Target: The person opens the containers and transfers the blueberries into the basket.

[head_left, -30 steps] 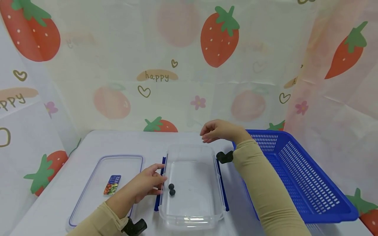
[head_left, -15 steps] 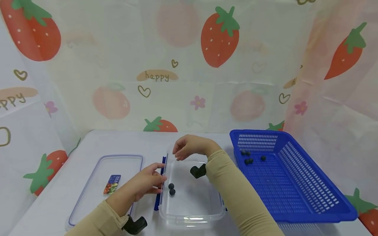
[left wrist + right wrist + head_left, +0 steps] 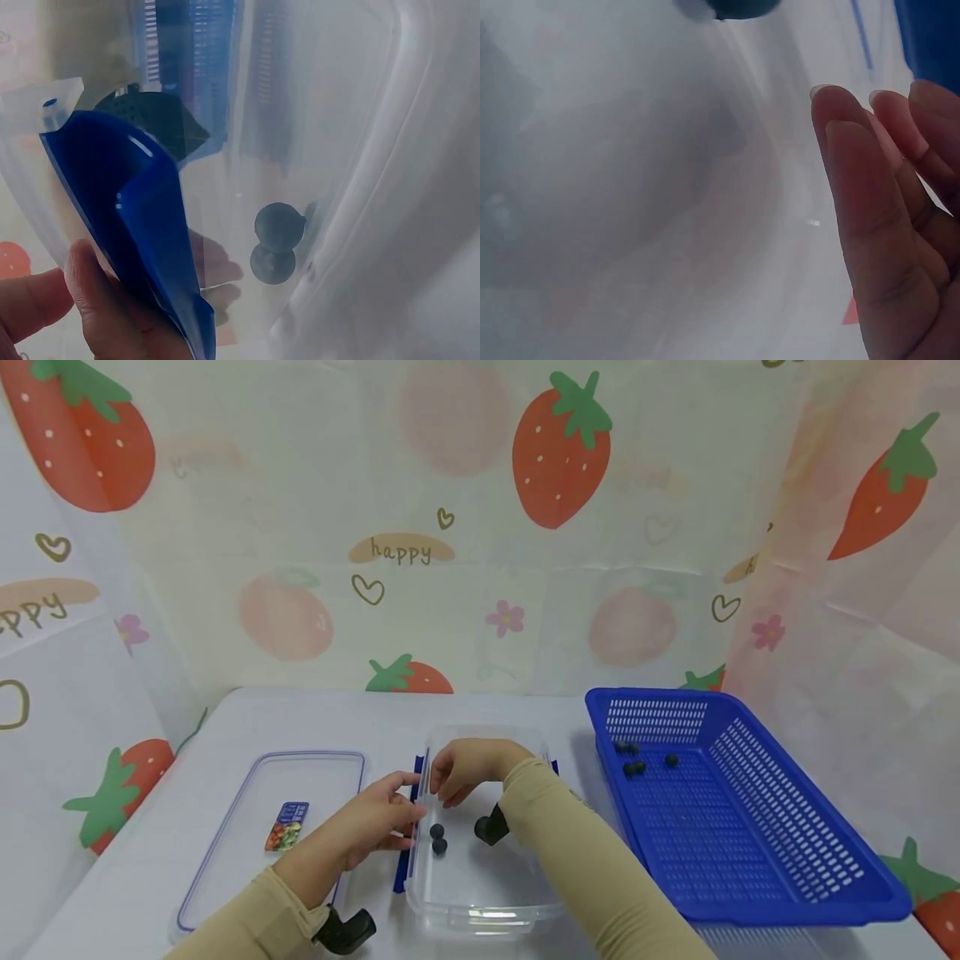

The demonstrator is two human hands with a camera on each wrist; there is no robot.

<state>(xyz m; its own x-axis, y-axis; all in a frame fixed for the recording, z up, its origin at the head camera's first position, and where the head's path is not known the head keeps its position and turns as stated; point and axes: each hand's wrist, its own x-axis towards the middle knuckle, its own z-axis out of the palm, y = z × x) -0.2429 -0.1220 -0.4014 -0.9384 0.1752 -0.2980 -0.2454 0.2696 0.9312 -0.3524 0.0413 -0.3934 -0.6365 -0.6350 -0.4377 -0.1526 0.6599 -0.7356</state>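
A clear plastic box (image 3: 487, 914) with blue side latches lies in the middle of the table. Two small dark, blueberry-like balls (image 3: 439, 845) touch each other inside it near the left wall; in the left wrist view the balls (image 3: 279, 226) show through the plastic. My left hand (image 3: 367, 827) rests with outstretched fingers against the box's left side, at the blue latch (image 3: 139, 217). Over the far left part of the box, my right hand (image 3: 476, 768) points downward, fingers bent and nothing between them. The right wrist view has these fingers (image 3: 870, 202) at the right, below a dark ball.
At the right stands a blue perforated basket (image 3: 817, 906) with several dark balls (image 3: 634, 767) at its far left. A clear lid (image 3: 270, 756) with a colourful printed label (image 3: 287, 827) lies to the left. Strawberry-print cloth (image 3: 480, 635) closes off the back and sides.
My right hand has moved left from beside the basket and down into the box's area, uncovering the balls in the basket. The left hand stays at the latch.
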